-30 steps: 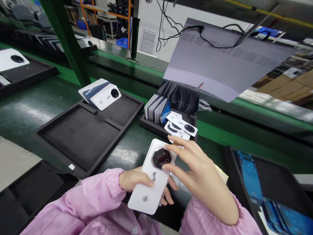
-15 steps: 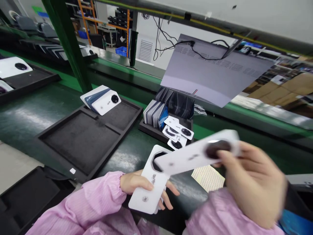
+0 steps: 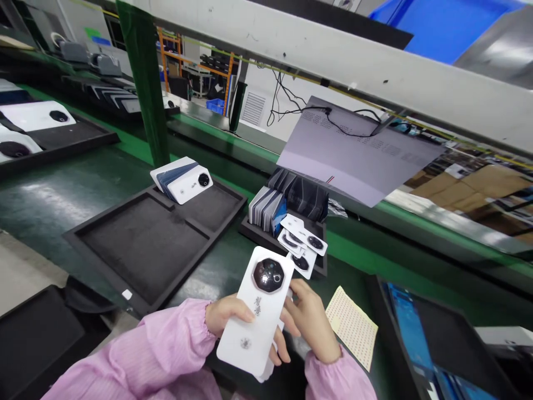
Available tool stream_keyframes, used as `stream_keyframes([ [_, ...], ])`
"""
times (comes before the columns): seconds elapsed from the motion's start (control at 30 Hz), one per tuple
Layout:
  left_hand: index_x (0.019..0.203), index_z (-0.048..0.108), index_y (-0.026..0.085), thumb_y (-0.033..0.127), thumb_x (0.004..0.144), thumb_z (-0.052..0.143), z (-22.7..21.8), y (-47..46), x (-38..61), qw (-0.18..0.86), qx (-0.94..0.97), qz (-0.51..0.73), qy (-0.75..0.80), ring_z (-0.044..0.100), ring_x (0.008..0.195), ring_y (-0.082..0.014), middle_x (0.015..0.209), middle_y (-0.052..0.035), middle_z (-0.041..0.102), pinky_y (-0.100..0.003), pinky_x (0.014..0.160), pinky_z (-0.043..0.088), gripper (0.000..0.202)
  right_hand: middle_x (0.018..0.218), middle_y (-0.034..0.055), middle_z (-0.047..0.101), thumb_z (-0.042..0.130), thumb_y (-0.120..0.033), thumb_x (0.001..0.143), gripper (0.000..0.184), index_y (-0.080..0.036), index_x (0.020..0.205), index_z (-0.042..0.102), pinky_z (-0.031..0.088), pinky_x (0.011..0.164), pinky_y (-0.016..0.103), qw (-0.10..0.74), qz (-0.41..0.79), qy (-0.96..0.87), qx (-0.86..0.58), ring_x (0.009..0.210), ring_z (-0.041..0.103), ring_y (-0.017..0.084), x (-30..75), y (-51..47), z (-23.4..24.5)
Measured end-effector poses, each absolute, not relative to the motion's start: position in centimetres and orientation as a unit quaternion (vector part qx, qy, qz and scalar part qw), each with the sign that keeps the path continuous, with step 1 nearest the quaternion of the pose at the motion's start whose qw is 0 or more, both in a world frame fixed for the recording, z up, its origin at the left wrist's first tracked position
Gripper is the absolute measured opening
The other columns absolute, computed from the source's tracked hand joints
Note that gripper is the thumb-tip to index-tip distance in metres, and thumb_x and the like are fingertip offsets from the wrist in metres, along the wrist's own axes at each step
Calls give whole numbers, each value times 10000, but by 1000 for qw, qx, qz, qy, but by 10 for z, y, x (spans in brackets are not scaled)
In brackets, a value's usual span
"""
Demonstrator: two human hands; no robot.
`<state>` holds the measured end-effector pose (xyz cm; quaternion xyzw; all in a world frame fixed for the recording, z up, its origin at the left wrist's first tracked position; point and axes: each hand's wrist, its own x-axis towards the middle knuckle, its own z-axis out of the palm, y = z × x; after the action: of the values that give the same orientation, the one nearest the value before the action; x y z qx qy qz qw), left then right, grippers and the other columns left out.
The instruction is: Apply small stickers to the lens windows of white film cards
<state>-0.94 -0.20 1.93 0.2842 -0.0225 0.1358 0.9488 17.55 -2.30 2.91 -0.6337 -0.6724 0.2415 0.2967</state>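
My left hand [image 3: 227,315] grips a white phone back cover [image 3: 256,314] with a dark octagonal camera window near its upper end. My right hand [image 3: 310,321] rests against the cover's right edge, fingers curled on it. Both wrists wear pink sleeves. Just beyond the cover stands a small black tray [image 3: 250,229] packed with upright cards, and several white film pieces [image 3: 303,244] with dark ovals lie fanned at its front. A yellowish dotted sheet [image 3: 352,326] lies to the right of my right hand.
A large black foam tray [image 3: 141,244] lies to the left with a stack of white covers [image 3: 183,179] at its far corner. Another black tray [image 3: 441,328] holding blue-screened phones sits at right. A green post [image 3: 144,83] rises behind, and a grey panel [image 3: 358,153] hangs above the belt.
My right hand had lifted a second white cover off to the right half a second ago; now that cover is gone and the hand is back at the held cover's right edge. The camera has tilted upward.
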Motion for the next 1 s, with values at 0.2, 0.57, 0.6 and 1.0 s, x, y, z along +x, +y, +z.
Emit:
stream_keyframes([
  [0.2,1093,588,56,315,584,568,20,-4,-8,926,342,162,21,593,713,-193,813,-104,657,-311,687,436,571,786,18,585,586,-251,813,54,-201,822,603,466,578,256,436,162,-669,-580,664,556,140,167,-26,84],
  [0.57,1040,618,132,265,596,590,21,-3,-9,843,501,177,84,548,707,-169,764,-43,613,-282,675,425,465,702,-4,557,566,-185,816,76,-202,742,568,409,514,233,336,229,-728,-552,606,517,131,159,-18,112],
  [0.6,1035,619,127,269,606,585,20,-4,-8,845,497,177,84,551,707,-172,770,-49,614,-287,672,429,454,701,0,549,549,-180,825,101,-200,727,549,408,519,235,327,225,-736,-549,620,518,135,160,-19,113],
  [1.0,956,651,80,191,595,512,16,-9,-7,933,298,185,82,620,650,-174,769,-88,700,-240,590,426,402,639,15,566,382,-163,900,230,-197,706,502,431,521,250,246,178,-884,-356,595,504,144,157,-59,122],
])
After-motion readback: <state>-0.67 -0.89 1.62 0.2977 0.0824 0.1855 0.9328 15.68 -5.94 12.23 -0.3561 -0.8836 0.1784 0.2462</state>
